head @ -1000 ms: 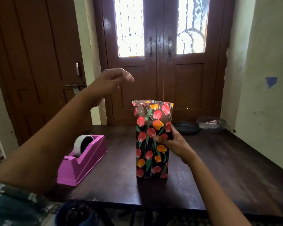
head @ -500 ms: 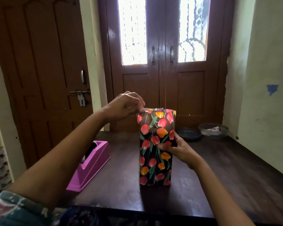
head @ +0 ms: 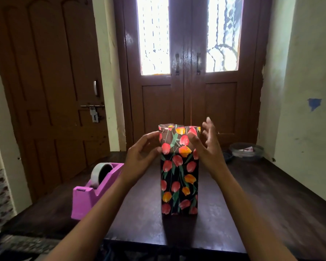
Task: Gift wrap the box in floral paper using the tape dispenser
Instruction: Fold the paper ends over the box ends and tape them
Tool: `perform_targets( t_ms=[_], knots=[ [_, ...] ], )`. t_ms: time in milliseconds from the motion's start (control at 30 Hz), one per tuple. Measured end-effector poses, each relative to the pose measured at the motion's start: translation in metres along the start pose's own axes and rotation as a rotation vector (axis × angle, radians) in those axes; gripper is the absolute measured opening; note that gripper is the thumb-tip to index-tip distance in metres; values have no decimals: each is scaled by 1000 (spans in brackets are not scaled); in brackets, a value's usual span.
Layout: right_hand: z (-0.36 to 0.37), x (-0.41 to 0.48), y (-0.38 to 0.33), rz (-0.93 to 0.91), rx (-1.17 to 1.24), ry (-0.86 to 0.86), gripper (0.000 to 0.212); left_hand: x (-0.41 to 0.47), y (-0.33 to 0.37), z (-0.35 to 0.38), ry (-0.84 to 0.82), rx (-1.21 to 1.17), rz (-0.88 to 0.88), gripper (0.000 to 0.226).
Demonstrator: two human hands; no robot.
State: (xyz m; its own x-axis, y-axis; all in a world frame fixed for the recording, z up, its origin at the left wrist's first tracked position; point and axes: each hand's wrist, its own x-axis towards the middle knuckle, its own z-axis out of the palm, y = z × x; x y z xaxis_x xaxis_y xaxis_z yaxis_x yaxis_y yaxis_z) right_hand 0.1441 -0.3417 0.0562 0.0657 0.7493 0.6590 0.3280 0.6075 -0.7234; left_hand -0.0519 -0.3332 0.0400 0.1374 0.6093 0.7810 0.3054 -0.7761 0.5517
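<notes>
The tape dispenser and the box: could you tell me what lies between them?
Head view: only the left forearm crosses that stretch, above bare table.

The box is all covered by the floral paper [head: 179,170], so none of it shows. The right hand [head: 205,146] is blurry, and I cannot tell if its fingers [head: 208,125] touch the paper. Just behind that grip, the wrist hides part of a dark dish [head: 228,157]. What lies in the clear bowl [head: 247,150] beside it is too small to tell. Down and left of the left hand [head: 139,157] and its grip, the tape roll [head: 101,173] sits partly hidden in the tape dispenser [head: 94,193]. Both arms are cut off by the bottom edge.
</notes>
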Motion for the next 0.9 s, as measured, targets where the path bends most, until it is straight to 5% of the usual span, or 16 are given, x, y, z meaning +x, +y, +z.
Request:
perform_targets(
  t_ms=[67, 167, 267, 600, 767, 900],
  knots=[
    [-4, 13, -12, -234, -294, 38, 91, 1, 1, 5, -10, -21, 15, 40],
    [-6, 32, -23, -285, -679, -134, 58, 0, 0, 11, -8, -47, 41, 39],
    [-8, 41, -30, -225, -490, -158, 18, -1, -6, 12, -18, -66, 32, 42],
    [-17, 29, -31, -269, -306, -215, 27, 4, -13, 28, -160, 16, 111, 60],
    [-22, 26, -25, -354, -331, -202, 13, 9, -16, 29, -211, 91, 137, 57],
    [-32, 23, -23, -382, -354, -207, 28, 19, -19, 17, -309, 241, 246, 63]
  ],
)
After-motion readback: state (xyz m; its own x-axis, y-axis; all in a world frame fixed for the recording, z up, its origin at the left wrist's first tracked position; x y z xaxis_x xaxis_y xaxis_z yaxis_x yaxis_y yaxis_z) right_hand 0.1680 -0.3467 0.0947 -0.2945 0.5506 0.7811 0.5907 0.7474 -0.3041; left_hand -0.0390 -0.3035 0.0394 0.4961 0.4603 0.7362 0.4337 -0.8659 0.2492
